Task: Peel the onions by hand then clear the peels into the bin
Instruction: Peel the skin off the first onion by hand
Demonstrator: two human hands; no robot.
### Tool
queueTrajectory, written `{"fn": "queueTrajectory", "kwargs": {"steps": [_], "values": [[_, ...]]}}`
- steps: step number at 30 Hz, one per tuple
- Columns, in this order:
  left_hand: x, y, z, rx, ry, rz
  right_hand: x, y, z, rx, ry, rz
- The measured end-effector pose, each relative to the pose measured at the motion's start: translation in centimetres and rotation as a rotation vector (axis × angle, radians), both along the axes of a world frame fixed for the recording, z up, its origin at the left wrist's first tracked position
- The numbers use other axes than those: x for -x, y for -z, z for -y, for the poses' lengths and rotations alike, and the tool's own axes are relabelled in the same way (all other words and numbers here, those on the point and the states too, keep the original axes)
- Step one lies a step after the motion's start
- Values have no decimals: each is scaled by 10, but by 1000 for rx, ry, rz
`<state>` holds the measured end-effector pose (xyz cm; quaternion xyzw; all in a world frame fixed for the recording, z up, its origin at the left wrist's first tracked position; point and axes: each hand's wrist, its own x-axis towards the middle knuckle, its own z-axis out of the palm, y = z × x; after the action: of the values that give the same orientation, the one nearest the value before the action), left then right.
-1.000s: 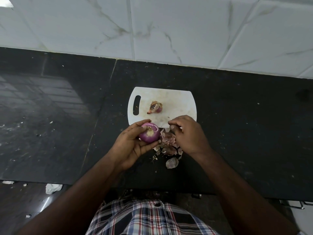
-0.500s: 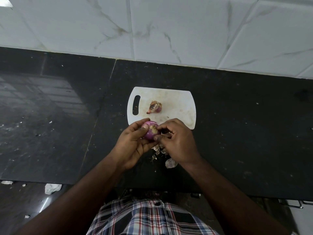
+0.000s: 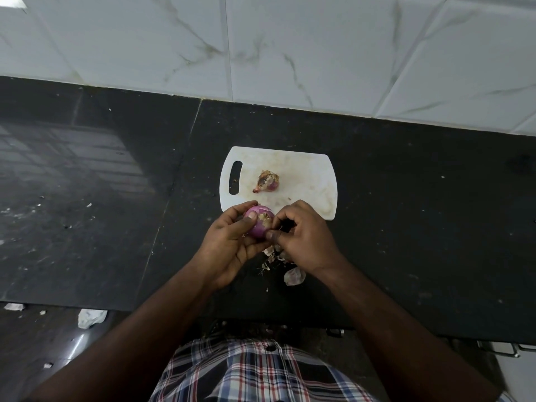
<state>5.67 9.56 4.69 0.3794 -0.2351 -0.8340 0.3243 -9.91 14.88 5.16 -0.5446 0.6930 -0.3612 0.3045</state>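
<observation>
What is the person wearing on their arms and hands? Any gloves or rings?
Nothing at all. The left hand and the right hand are bare: no gloves, and no rings, watch or bracelets that I can see. Both forearms are uncovered too, with no sleeves reaching them. The only clothing in view is a plaid shirt with blue, red and white checks and a dark button.

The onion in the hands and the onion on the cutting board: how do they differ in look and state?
The held onion is mostly bare, smooth purple; the onion on the white cutting board keeps dry brown skin. The held one is gripped by the left hand while the right hand picks at it; the other lies untouched on the board. The held one looks larger. Both are purple onions.
</observation>
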Motion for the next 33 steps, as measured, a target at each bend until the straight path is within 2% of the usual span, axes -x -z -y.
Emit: {"fn": "queueTrajectory", "kwargs": {"steps": [4,9,18,22,27,30,33], "values": [[2,-1,-1,9,-1,12,-3,-1,-2,43,95,97],[5,-1,-3,-2,-41,37,-8,5,-4,160,101,-68],[10,-1,-11,-8,-102,83,-14,10,-11,182,6,-296],[9,-3,-10,-31,-106,64,-12,12,-11,196,92,-178],[6,-2,-6,-20,-57,76,-2,9,-5,64,278,70],[1,1,-4,-41,-34,44,15,7,-3,44,344,74],[-2,3,-2,-51,3,22,26,4,-5,8,295,80]]}}
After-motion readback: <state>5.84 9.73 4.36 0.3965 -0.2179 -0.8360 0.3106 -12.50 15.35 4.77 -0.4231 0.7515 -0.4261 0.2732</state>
